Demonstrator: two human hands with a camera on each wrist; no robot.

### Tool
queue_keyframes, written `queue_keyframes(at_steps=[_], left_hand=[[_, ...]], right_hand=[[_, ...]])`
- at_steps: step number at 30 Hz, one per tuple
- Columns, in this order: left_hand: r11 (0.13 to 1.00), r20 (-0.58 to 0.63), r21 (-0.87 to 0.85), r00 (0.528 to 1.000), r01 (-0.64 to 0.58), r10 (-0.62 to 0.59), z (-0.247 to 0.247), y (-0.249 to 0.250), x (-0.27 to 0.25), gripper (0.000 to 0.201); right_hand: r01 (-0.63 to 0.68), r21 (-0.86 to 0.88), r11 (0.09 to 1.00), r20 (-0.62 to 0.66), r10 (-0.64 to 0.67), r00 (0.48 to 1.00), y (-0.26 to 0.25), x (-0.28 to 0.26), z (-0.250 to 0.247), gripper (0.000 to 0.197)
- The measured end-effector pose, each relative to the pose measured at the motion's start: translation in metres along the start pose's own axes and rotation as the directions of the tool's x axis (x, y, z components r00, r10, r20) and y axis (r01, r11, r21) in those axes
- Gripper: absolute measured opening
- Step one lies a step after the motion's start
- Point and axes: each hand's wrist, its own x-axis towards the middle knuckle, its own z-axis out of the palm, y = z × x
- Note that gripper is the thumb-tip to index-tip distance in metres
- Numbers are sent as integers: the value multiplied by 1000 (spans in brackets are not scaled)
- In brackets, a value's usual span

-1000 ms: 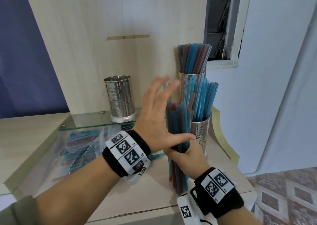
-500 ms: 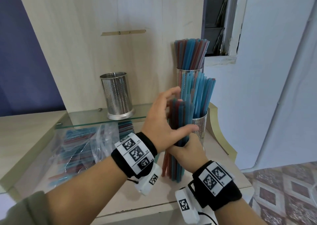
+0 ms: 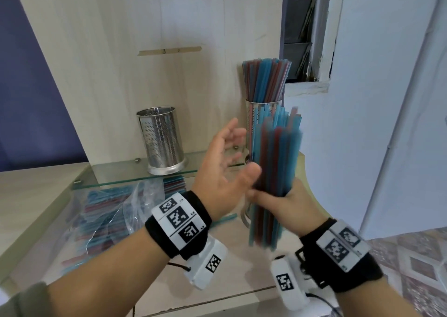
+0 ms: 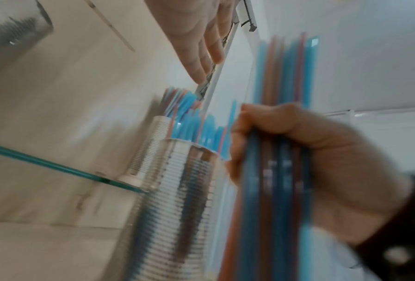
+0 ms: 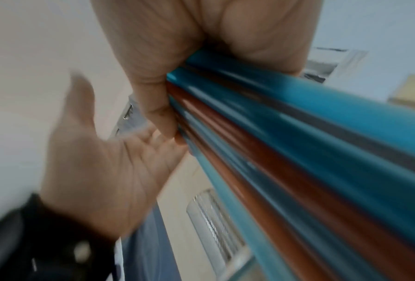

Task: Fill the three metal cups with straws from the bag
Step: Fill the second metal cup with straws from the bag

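My right hand grips an upright bundle of blue and red straws round its lower part, above the tabletop. My left hand is open just left of the bundle, its thumb close to the straws. An empty perforated metal cup stands on the glass shelf. A second metal cup, full of straws, stands at the back right. A third straw-filled cup stands behind the bundle, mostly hidden in the head view. The clear straw bag lies under the shelf.
A wooden panel rises straight behind the cups. One loose blue straw lies on the table by my left wrist. The table's front edge runs below my forearms, and patterned floor shows to the right.
My left hand, which was wrapped round the bundle, has come off it and opened. My right hand has raised the bundle and carried it slightly right.
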Motion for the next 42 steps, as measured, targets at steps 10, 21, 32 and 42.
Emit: queue_keyframes(at_steps=[10, 21, 32, 42], left_hand=[[806, 276, 564, 880, 179, -388, -6, -64, 34, 115], [905, 52, 283, 937, 319, -346, 38, -77, 21, 105], [857, -81, 385, 938, 341, -337, 47, -81, -1, 119], [844, -55, 413, 934, 343, -353, 41, -79, -1, 123]], right_hand=[[243, 200, 949, -219, -199, 955, -105, 78, -74, 20], [42, 1, 999, -221, -40, 975, -45, 111, -37, 16], [-41, -251, 967, -235, -20, 972, -4, 85, -4, 23], [135, -211, 968, -251, -187, 950, -8, 80, 3, 89]])
